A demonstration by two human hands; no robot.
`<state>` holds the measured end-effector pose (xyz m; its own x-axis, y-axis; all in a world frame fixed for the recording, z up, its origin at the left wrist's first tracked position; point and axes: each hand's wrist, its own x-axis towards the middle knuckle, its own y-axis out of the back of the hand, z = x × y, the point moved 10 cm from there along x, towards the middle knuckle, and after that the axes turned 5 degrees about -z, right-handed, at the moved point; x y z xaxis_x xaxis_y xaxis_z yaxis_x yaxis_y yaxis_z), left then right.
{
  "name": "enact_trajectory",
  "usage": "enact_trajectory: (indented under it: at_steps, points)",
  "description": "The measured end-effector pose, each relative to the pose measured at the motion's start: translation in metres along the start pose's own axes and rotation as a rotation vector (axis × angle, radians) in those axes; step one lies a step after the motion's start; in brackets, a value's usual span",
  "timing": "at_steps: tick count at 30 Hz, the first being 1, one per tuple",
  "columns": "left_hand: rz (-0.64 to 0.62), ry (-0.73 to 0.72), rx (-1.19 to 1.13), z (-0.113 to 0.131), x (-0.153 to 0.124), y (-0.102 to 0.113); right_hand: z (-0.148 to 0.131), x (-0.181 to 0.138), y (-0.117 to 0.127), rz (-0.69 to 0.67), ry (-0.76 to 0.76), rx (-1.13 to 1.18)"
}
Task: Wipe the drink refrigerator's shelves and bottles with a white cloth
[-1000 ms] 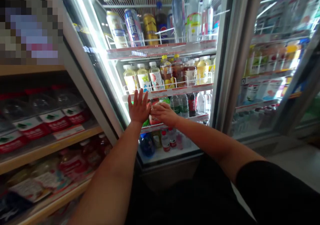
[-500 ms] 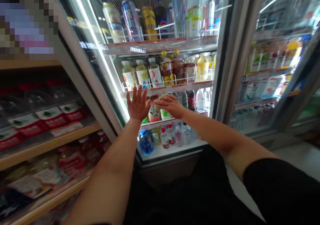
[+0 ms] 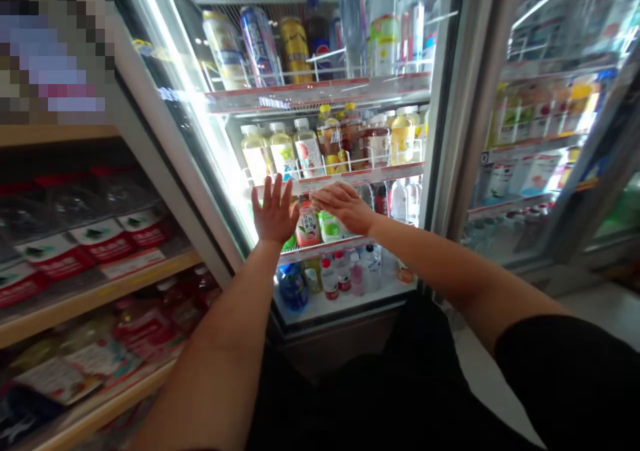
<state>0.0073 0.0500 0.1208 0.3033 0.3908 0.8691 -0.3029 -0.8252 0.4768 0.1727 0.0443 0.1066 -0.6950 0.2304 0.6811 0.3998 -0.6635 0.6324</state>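
Observation:
My left hand (image 3: 275, 212) is raised with its fingers spread, in front of a lit drinks fridge. My right hand (image 3: 346, 205) is held level beside it, fingers stretched out to the left and nothing in them. Behind the hands stand a bottle with a red label (image 3: 307, 224) and a bottle with a green label (image 3: 330, 225), partly covered. Just above, on the middle shelf, are white-capped bottles (image 3: 283, 147) behind a wire rail. Whether either hand touches the fridge's glass, I cannot tell.
Tall cans (image 3: 261, 44) fill the fridge's top shelf, and small bottles (image 3: 330, 279) stand at its bottom. A wooden shelf (image 3: 100, 291) with packed bottles runs along the left. To the right is a metal door frame (image 3: 473, 97), with another stocked fridge beyond.
My right hand has shifted slightly to the right, leaving more of the red-labelled bottle in sight. My left hand stays spread in almost the same place.

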Motion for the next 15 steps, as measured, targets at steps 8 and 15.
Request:
enact_trajectory:
  at_steps: [8,15]
  points:
    - [-0.001,0.002,0.014,-0.001,0.0,-0.001,0.041,0.034,0.048,0.162,-0.229,-0.01]
    - [0.014,-0.02,0.031,0.0,-0.001,0.0,0.002,0.038,0.022,-0.035,0.071,0.051]
